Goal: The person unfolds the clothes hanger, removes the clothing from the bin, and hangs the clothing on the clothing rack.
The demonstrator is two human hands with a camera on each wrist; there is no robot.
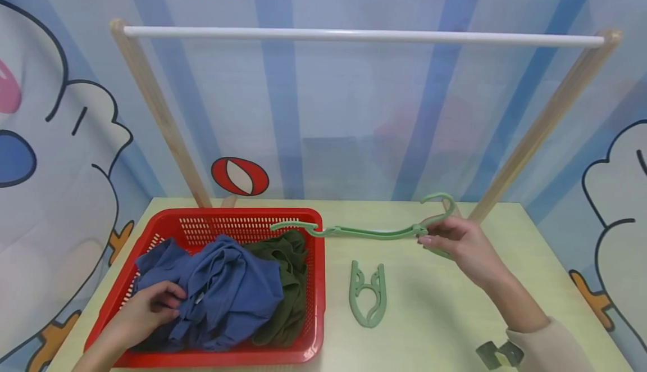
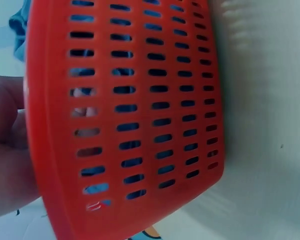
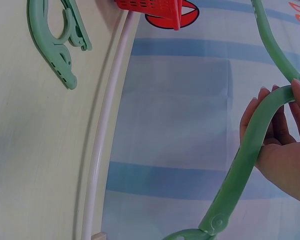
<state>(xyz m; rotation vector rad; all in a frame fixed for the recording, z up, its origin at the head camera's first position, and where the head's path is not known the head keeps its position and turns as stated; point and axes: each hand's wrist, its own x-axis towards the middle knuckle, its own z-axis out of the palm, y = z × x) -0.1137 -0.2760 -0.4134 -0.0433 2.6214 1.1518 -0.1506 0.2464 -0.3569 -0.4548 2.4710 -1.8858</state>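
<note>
My right hand (image 1: 460, 243) pinches a green plastic folding hanger (image 1: 374, 233) near the base of its hook, above the table. The hanger is spread out, and its far arm reaches over the basket's right rim. In the right wrist view, the fingers and thumb of the hand (image 3: 282, 150) are at a bend of the hanger (image 3: 245, 145). My left hand (image 1: 144, 313) is over the left part of a red basket (image 1: 317, 282), its loosely curled fingers beside a crumpled blue garment (image 1: 237, 293). A dark green garment (image 1: 288, 265) lies to its right.
A second green hanger (image 1: 354, 299) lies folded on the pale table (image 1: 419, 332), right of the basket. Behind stands a rack with a white rail (image 1: 354, 35) and slanted wooden posts (image 1: 551, 119). A printed blue curtain (image 1: 354, 108) hangs at the back.
</note>
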